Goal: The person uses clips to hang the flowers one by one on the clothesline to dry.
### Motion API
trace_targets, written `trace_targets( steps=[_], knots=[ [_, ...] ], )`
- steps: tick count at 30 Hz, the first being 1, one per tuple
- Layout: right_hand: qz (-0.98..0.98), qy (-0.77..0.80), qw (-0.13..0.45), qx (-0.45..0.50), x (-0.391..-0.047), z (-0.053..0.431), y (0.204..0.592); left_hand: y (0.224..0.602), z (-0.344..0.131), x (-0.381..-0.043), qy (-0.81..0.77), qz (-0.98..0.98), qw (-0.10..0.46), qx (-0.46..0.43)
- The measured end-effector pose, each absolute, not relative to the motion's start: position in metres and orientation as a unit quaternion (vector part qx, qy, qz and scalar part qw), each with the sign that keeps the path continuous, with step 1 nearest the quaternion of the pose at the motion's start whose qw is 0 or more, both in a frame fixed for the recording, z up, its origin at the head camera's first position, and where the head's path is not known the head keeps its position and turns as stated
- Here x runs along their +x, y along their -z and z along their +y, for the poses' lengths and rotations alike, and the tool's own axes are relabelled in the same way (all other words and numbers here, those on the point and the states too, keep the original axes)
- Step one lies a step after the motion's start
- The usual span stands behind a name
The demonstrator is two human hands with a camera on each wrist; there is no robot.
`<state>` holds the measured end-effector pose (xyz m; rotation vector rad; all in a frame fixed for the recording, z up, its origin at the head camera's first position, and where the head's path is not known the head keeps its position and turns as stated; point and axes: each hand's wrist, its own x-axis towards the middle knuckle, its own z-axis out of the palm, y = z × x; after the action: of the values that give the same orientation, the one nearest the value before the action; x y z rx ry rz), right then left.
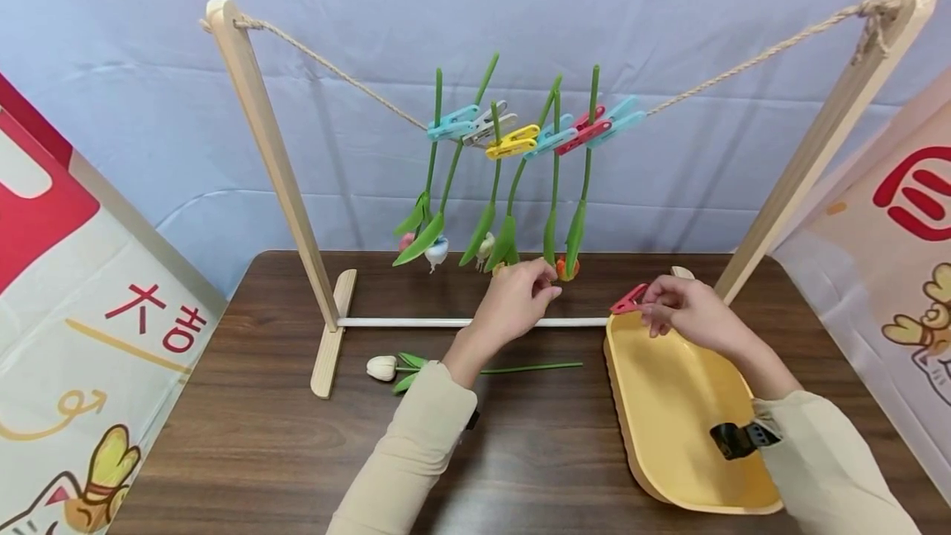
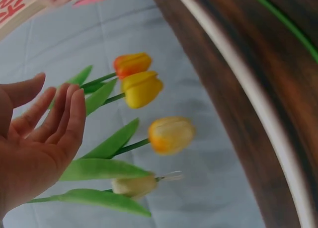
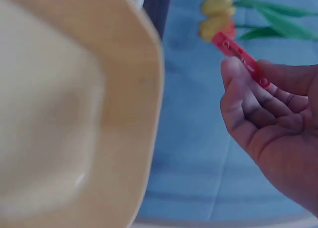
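Note:
My right hand (image 1: 694,316) pinches a red clothespin (image 1: 630,300) between thumb and fingers, above the far end of a yellow basin (image 1: 650,403). The same clothespin (image 3: 241,60) shows in the right wrist view. My left hand (image 1: 520,295) has loosely bent fingers and holds nothing; it hovers in front of the hanging tulips. In the left wrist view a yellow tulip (image 2: 141,89) and an orange-yellow one (image 2: 171,135) hang close to the left hand (image 2: 44,123). Several artificial tulips hang heads down on a rope (image 1: 349,82), clipped by clothespins, among them a yellow one (image 1: 513,141).
A white tulip (image 1: 382,367) lies on the brown table (image 1: 245,436), partly behind my left forearm. Wooden posts (image 1: 271,147) hold the rope on both sides. A white rod (image 1: 404,322) joins them low down. Printed bags (image 1: 96,312) stand at both sides.

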<state>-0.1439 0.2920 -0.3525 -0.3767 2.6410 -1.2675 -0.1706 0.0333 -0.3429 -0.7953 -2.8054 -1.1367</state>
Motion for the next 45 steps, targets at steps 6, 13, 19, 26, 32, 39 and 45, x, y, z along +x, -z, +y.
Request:
trace_targets(
  steps=[6,13,19,26,32,39,45],
  knots=[
    [0.844,0.49,0.119,-0.182,-0.143,0.267,0.349,0.36,0.036,-0.164,0.332,-0.901,-0.041,-0.276],
    [0.825,0.502,0.127,-0.227,-0.141,0.245,0.354,0.373,0.038,-0.158,0.328,-0.895,-0.059,-0.297],
    [0.819,0.512,0.13,-0.225,-0.139,0.238,0.354,0.377,0.036,-0.157,0.315,-0.899,-0.052,-0.301],
    [0.822,0.516,0.13,-0.203,-0.139,0.24,0.354,0.374,0.033,-0.156,0.314,-0.894,-0.039,-0.316],
    [0.823,0.511,0.114,-0.22,-0.138,0.242,0.356,0.37,0.031,-0.154,0.313,-0.894,-0.04,-0.317],
    [0.853,0.468,0.039,-0.226,-0.135,0.247,0.357,0.374,0.023,-0.156,0.337,-0.893,-0.054,-0.293],
    [0.886,0.417,-0.002,-0.203,-0.131,0.263,0.358,0.386,-0.001,-0.163,0.303,-0.919,-0.089,-0.235]
  ],
)
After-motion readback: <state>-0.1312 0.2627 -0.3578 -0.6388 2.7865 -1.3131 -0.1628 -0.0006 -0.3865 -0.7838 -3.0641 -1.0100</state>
